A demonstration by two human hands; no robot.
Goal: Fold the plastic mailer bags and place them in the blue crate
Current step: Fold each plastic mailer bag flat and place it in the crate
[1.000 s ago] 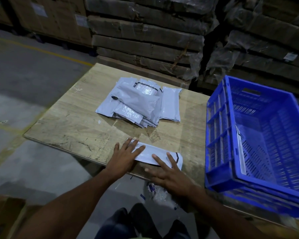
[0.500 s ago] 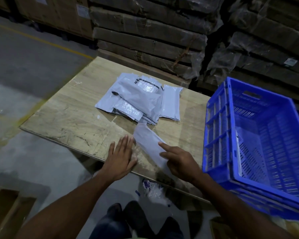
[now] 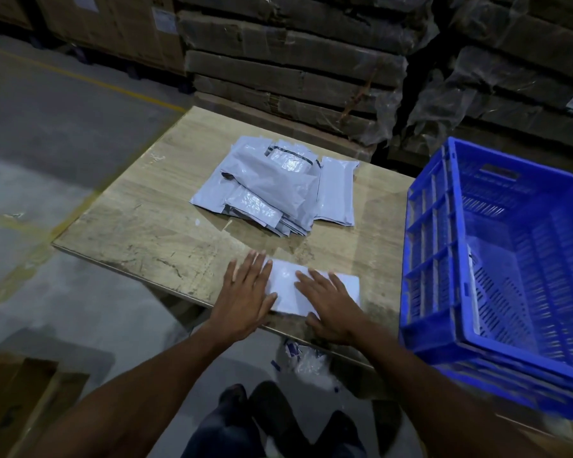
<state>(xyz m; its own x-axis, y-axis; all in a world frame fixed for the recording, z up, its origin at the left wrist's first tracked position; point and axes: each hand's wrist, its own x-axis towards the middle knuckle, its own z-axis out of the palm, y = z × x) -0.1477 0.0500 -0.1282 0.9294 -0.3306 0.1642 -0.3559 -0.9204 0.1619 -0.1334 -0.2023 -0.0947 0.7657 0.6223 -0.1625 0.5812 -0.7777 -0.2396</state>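
A folded white mailer bag [image 3: 286, 285] lies flat near the front edge of the wooden table [image 3: 153, 233]. My left hand [image 3: 247, 295] presses on its left end with straight fingers. My right hand [image 3: 331, 305] lies flat across its right half. A loose pile of grey mailer bags [image 3: 275, 186] sits in the middle of the table. The blue crate [image 3: 437, 259] stands at the table's right end, with a white folded bag [image 3: 473, 285] leaning against its near inner wall.
Wrapped stacks of flat cartons [image 3: 295, 61] rise behind the table. A brown carton [image 3: 17, 401] stands on the floor at lower left. Crumpled plastic scraps [image 3: 306, 358] lie on the floor under the table's front edge, by my legs.
Half a second ago my right hand was flipping the bag over at an angle. Now the bag lies flat and folded, with both hands pressing it down.
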